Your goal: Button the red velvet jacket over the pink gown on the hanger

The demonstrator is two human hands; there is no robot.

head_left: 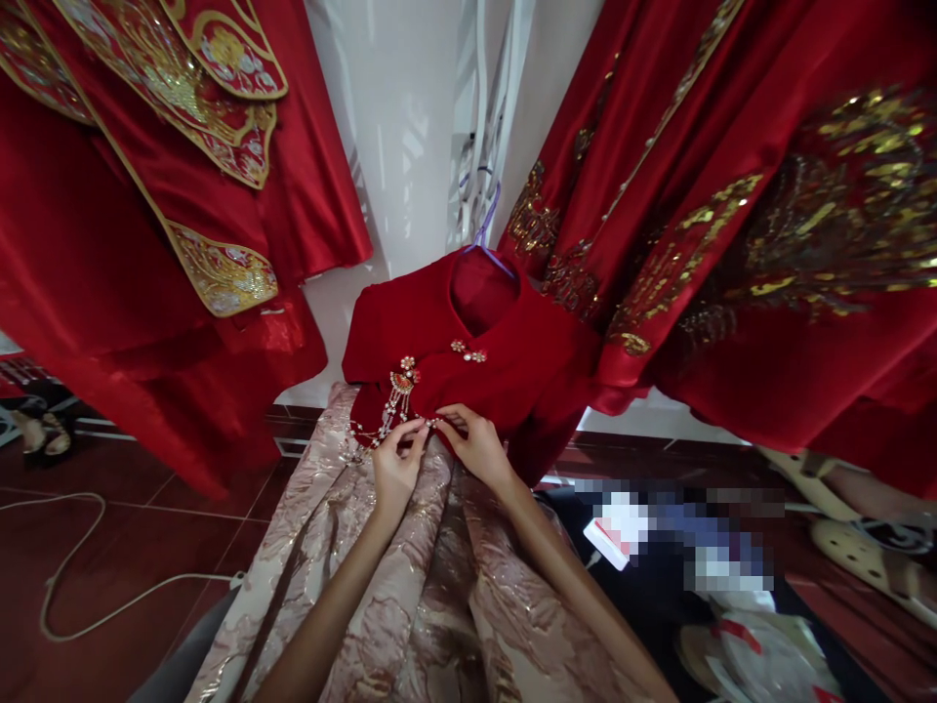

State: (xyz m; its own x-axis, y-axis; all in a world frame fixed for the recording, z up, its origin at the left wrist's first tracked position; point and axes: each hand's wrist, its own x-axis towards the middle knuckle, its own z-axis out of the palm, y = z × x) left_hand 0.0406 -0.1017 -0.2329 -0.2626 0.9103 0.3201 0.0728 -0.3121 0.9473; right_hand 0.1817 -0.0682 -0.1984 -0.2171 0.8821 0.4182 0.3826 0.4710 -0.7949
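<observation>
A short red jacket [512, 361] hangs on a purple hanger [487, 234] in front of me, over a pale pink brocade skirt [431, 586]. A beaded gold and pearl tassel ornament [399, 391] dangles from the jacket's front flap, and a small pearl clasp [468, 353] sits near the collar. My left hand [395, 467] pinches the bead strands at the jacket's lower edge. My right hand [475, 444] pinches the same edge just to the right, fingers closed on the small fastening there. Both hands nearly touch.
Red robes with gold embroidery hang at left [146, 225] and right [768, 225]. A white wall [410, 127] stands behind. A white cord [80, 586] loops on the dark red tiled floor at left. Bags and sandals [864, 557] lie at lower right.
</observation>
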